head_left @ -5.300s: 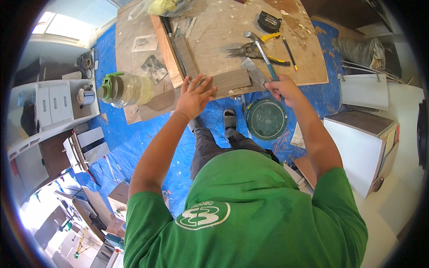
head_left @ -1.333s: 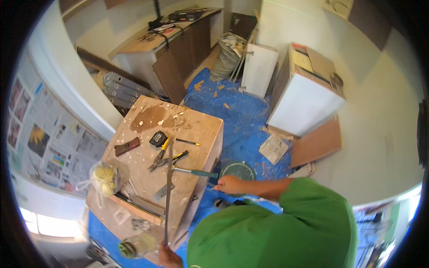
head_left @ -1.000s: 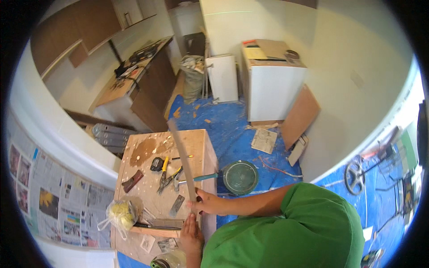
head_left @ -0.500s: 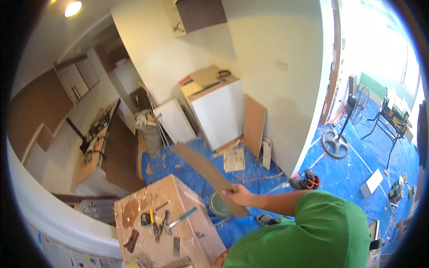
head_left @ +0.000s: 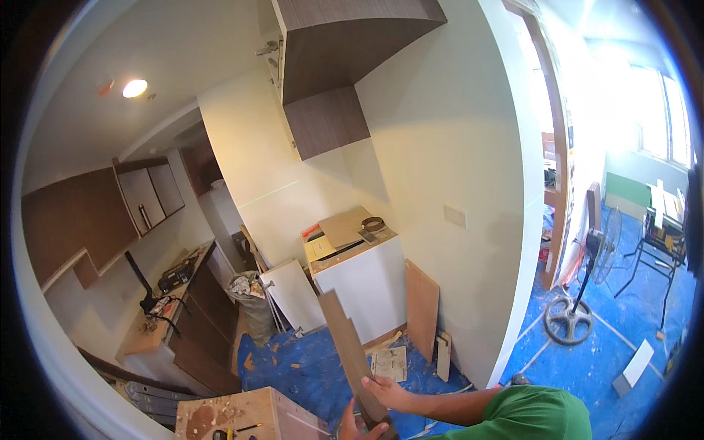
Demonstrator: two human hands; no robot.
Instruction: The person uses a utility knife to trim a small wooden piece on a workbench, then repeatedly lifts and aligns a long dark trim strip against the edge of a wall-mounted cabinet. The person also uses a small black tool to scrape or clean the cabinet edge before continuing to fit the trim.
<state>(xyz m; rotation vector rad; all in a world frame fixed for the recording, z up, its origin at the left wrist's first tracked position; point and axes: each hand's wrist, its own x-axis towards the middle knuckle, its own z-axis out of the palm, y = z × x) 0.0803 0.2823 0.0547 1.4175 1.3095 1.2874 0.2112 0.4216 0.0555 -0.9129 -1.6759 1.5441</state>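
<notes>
A long, narrow brown wood-look board (head_left: 342, 331) with a notch in one edge points up and away from me. My right hand (head_left: 389, 394) grips it along its right edge, above the near end. Lower down, my left hand (head_left: 358, 425) closes on the near end from the left; its lower part is cut off by the picture's edge. Left of my hands is a wooden workbox (head_left: 253, 411), with dust, a pencil (head_left: 249, 427) and part of a tape measure (head_left: 220, 434) on top.
A white cabinet (head_left: 359, 286) with boards on top stands ahead, a brown wall cabinet (head_left: 359, 59) above it. Loose panels (head_left: 422, 304) lean nearby. A filled rubbish bag (head_left: 253, 312) stands left. Blue sheeting (head_left: 308, 374) covers the floor; a pedestal fan (head_left: 579, 286) stands right.
My view has tilted up. The board has swung more upright, and its near end has come to my left hand, which has risen from beside the workbox to take hold.
</notes>
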